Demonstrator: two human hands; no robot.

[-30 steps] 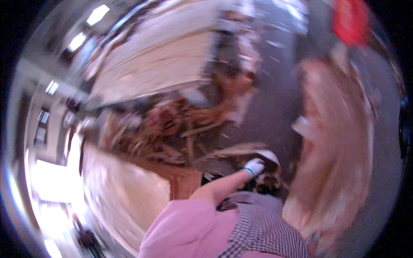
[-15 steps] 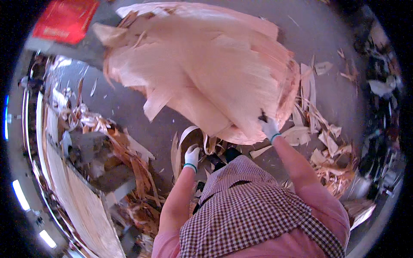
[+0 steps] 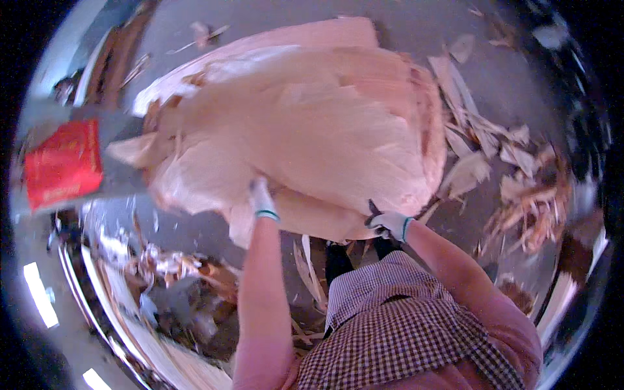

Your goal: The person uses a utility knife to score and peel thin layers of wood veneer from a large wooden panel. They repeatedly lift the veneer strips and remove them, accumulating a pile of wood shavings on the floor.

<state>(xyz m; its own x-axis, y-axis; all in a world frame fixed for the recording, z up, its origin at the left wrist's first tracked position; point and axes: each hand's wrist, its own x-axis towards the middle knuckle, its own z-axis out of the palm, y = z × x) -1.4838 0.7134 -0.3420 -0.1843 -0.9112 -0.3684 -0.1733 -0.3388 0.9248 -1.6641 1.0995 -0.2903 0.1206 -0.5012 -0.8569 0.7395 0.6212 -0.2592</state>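
A large pile of thin, pale wood veneer sheets (image 3: 312,130) lies in front of me, its edges ragged and overlapping. My left hand (image 3: 261,197), in a white glove with a green cuff, is against the near part of the pile, beside the edge of an upper sheet. Its fingertips are blurred, so whether they pinch that sheet does not show. Gloved the same way, my right hand (image 3: 392,225) is closed around a small dark tool (image 3: 374,209) at the pile's near right edge. The tool's tip points up and away; its exact kind is unclear.
Veneer scraps (image 3: 520,214) litter the floor on the right, and more torn strips (image 3: 188,266) lie at the left. A red printed sheet (image 3: 64,164) rests at far left. Long pale boards or sheets (image 3: 156,331) run along the lower left.
My left hand has moved up and forward from beside my legs onto the pile. The right hand has shifted nearer to me, still holding the dark tool. The view has turned.
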